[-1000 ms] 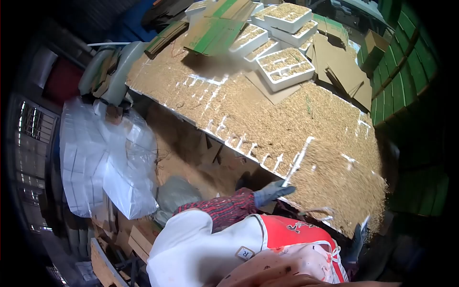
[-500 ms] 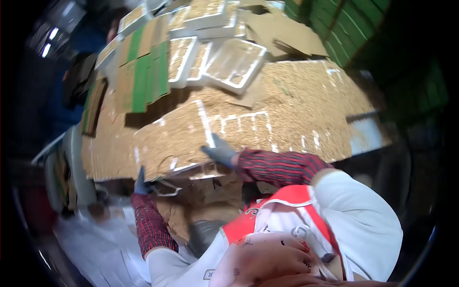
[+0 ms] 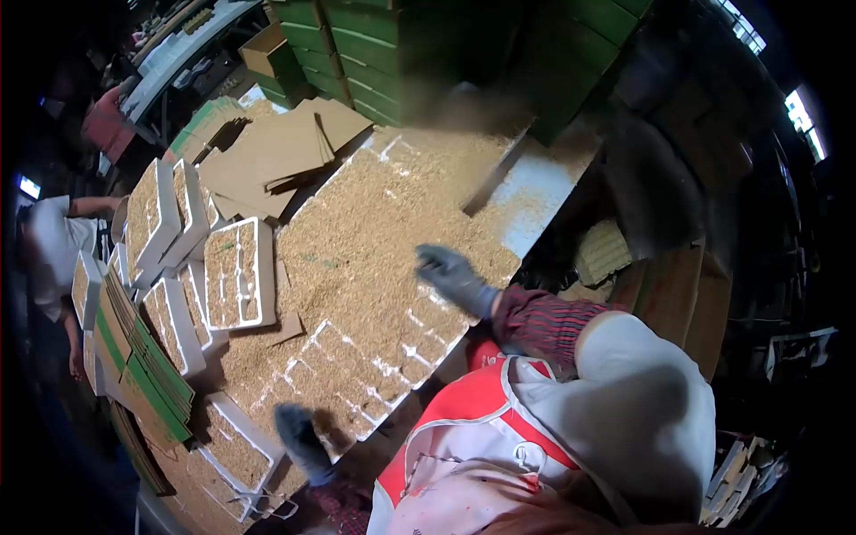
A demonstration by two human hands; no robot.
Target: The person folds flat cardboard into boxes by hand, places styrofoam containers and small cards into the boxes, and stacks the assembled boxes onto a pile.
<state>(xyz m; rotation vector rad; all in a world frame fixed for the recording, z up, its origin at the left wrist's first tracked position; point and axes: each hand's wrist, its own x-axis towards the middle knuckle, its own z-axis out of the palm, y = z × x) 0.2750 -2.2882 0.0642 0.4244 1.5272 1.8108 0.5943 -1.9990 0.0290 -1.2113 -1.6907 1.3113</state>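
Note:
My left hand [image 3: 303,439], in a grey glove, is over the front part of the grain-covered trays, its fingers extended and close together. Just left of it lies a white foam tray [image 3: 234,446] filled with tan grain or husk-like material. My right hand [image 3: 455,281], gloved too, is above the loose tan material [image 3: 383,232] near the table's front edge. Its fingers are slightly bent, and nothing shows in them. White tray rims and dividers [image 3: 392,367] poke through the material between my hands.
Filled white trays [image 3: 239,272] are stacked at the left beside green-striped cardboard [image 3: 143,361]. Flat cardboard sheets [image 3: 267,160] lie behind them. Green crates [image 3: 357,49] stand at the back. A pale bare surface [image 3: 535,192] shows at the right. Another person [image 3: 58,250] is at the far left.
The view has swung to the right. The tray between my hands now lies at the lower left, with both hands off it. My right hand has moved right over the loose material.

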